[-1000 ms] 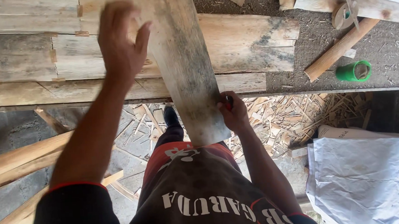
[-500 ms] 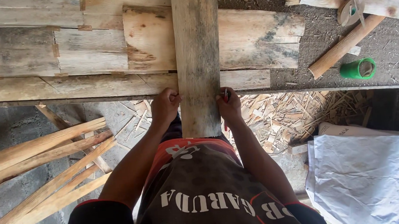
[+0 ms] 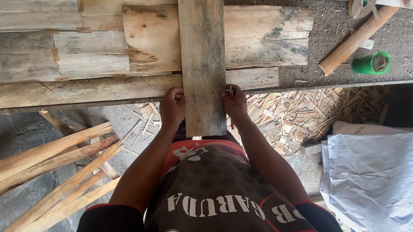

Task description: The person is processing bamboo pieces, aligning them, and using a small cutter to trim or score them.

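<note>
1. One upright plank (image 3: 203,59), grey and weathered, lying lengthwise away from the body across a rough wooden workbench (image 3: 71,91), near end jutting past the bench edge toward the body.
2. Two hands on that plank: left hand (image 3: 172,107) clamped on the plank's left edge, right hand (image 3: 236,102) clamped on its right edge, both just at the bench edge, well apart with the plank between.
3. Both forearms stretched forward from the body, elbows out, wrists level, fingers curled over the plank's sides.
4. A thin red-tipped pencil (image 3: 230,91) pinched in the right hand against the plank's right edge.
5. Plank surface: dull grey-brown, long straight grain, darker streaks near the far end, near end cut square.
6. Under the plank, one broad pale board (image 3: 259,36) with a dark stain, lying crosswise on the bench; more worn boards to the plank's left.
7. One green roll of tape (image 3: 371,64) well to the right of the plank, on the gritty bench top.
8. One round wooden stick (image 3: 357,40) lying slantwise just beside the green roll, on its plank-facing side.
9. One small reel (image 3: 362,2) beyond the stick, far right of the plank.
10. Roughly six long pale wooden slats (image 3: 43,174) lying on the floor, lower left of the plank.
11. A heap of wood chips (image 3: 302,115) on the floor to the plank's lower right.
12. One white sack (image 3: 382,177) further right of the chips.
</note>
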